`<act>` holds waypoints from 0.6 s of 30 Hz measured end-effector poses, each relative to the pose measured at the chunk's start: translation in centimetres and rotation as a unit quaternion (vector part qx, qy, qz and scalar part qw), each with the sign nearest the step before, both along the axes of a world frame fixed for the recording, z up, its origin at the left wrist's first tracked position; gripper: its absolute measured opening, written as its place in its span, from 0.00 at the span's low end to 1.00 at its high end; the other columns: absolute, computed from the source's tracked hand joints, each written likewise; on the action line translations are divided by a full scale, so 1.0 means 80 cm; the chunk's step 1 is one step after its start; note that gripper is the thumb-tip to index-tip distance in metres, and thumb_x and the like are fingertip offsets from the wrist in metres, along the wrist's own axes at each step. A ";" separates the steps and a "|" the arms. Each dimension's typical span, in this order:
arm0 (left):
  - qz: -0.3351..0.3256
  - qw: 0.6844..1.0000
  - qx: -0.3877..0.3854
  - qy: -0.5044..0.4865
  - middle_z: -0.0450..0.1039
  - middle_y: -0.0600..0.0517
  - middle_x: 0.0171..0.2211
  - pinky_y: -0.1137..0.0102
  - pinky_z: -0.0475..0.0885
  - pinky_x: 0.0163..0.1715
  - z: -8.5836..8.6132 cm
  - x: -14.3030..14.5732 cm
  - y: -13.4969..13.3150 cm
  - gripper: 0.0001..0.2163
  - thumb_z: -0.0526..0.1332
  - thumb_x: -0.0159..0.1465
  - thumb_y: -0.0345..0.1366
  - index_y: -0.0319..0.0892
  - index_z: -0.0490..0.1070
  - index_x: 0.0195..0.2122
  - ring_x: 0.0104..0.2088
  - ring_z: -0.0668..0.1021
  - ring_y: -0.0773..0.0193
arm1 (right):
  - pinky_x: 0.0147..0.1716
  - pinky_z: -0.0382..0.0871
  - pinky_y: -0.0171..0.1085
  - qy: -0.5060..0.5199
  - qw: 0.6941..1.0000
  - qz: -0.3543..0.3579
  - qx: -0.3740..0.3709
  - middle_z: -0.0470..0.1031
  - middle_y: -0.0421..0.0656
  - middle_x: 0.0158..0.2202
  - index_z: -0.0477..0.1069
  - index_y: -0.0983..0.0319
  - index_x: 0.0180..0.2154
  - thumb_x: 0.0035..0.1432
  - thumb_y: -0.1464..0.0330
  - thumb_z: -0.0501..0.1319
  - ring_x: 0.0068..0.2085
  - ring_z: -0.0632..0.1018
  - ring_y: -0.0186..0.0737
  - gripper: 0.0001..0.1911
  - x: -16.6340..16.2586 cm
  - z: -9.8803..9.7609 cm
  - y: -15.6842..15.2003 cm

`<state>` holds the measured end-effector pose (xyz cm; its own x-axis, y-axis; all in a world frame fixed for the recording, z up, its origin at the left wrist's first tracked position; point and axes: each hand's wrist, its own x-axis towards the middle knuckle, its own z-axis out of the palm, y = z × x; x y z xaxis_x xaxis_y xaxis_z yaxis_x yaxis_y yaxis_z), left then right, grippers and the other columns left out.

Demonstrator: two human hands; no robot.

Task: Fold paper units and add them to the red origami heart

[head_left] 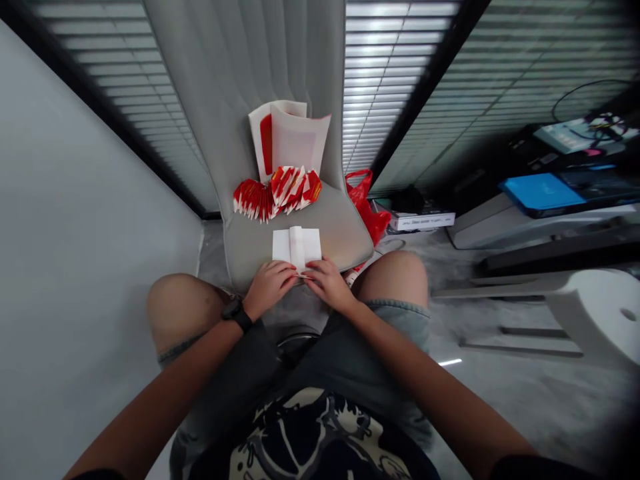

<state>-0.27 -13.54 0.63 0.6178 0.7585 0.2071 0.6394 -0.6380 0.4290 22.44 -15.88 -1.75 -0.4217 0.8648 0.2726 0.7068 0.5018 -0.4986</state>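
Observation:
A small white sheet of paper [313, 245] lies on the chair seat's front edge, with a paler folded strip [297, 243] standing along its middle. My left hand [273, 285] has its fingertips closed on the paper's near edge, left of the strip. From the other side, my right hand [329, 283] pinches the same near edge, its fingertips almost meeting the left ones. Just beyond the paper, several red-and-white folded paper pieces [255, 199] are packed in a fanned row across the seat. Larger red-and-white sheets [299, 143] lean on the backrest behind them.
The grey chair [330, 220] faces me between my knees. To its right are a red plastic bag [367, 207], a white box [423, 221] and a white stool [605, 313]. A blue item [543, 191] sits farther right. A white wall [90, 220] closes off the left.

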 end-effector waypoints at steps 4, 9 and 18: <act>-0.028 0.998 -0.064 -0.006 0.79 0.48 0.43 0.62 0.72 0.49 0.012 0.000 0.027 0.14 0.55 0.73 0.43 0.44 0.79 0.41 0.46 0.78 0.58 | 0.57 0.65 0.48 0.049 0.997 -0.047 -0.021 0.79 0.46 0.46 0.82 0.57 0.41 0.66 0.61 0.64 0.52 0.73 0.47 0.10 0.003 0.000 0.021; 0.021 0.996 -0.082 -0.008 0.78 0.48 0.41 0.66 0.71 0.44 0.013 0.007 0.040 0.10 0.59 0.71 0.41 0.42 0.77 0.41 0.41 0.78 0.60 | 0.54 0.65 0.48 0.033 0.987 -0.126 -0.089 0.78 0.47 0.45 0.82 0.59 0.37 0.59 0.61 0.69 0.51 0.72 0.49 0.09 -0.003 0.002 0.041; 0.079 0.995 0.036 0.056 0.77 0.47 0.43 0.61 0.66 0.42 0.004 0.015 0.032 0.10 0.60 0.71 0.42 0.43 0.75 0.45 0.45 0.76 0.55 | 0.52 0.65 0.47 -0.001 0.978 -0.188 -0.090 0.75 0.50 0.45 0.82 0.61 0.39 0.61 0.60 0.67 0.49 0.70 0.52 0.11 -0.021 0.003 0.038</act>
<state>0.93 -11.02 0.92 0.5145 0.8336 0.2008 0.7754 -0.5523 0.3062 20.77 -12.86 -1.53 -0.0661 0.9926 0.1014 0.8259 0.1115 -0.5527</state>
